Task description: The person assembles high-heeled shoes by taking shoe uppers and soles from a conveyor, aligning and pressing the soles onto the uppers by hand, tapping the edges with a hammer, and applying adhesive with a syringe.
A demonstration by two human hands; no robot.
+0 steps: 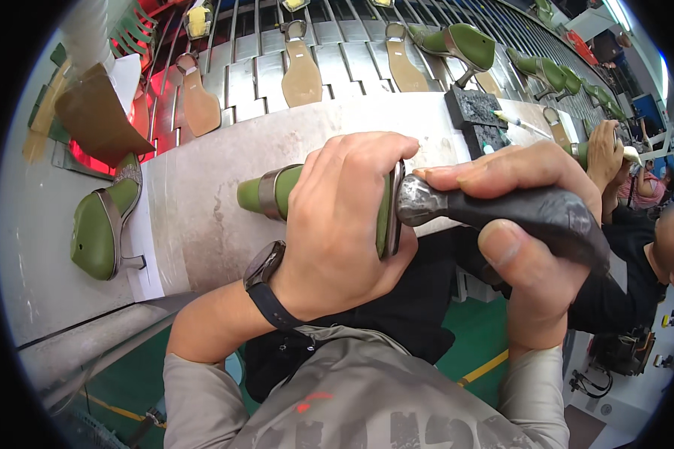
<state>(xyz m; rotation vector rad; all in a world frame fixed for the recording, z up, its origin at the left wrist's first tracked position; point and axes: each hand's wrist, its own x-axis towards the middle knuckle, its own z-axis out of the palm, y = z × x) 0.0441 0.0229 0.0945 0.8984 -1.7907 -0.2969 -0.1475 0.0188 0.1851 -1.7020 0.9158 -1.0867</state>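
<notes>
My left hand (pixel 341 217), with a dark watch on its wrist, is closed round a green shoe last (pixel 254 195) carrying a metallic strap (pixel 278 193). The last's toe points left, and a dark sole edge (pixel 392 209) shows beyond my fingers on the right. My right hand (pixel 535 168) grips a hammer (pixel 528 215) with a black body and a worn, rounded metal face. That face touches or nearly touches the sole edge. At the left of the bench, another green last with a strap and a heel (pixel 97 232) lies on its side.
Beyond the pale bench board (pixel 195 202) runs a slatted metal conveyor (pixel 254 93) bearing tan soles (pixel 301 75) and green heeled shoes (pixel 468 49). A black block (pixel 473 108) and a brush (pixel 520 123) are at the far right. Another person (pixel 636 262) works close on the right.
</notes>
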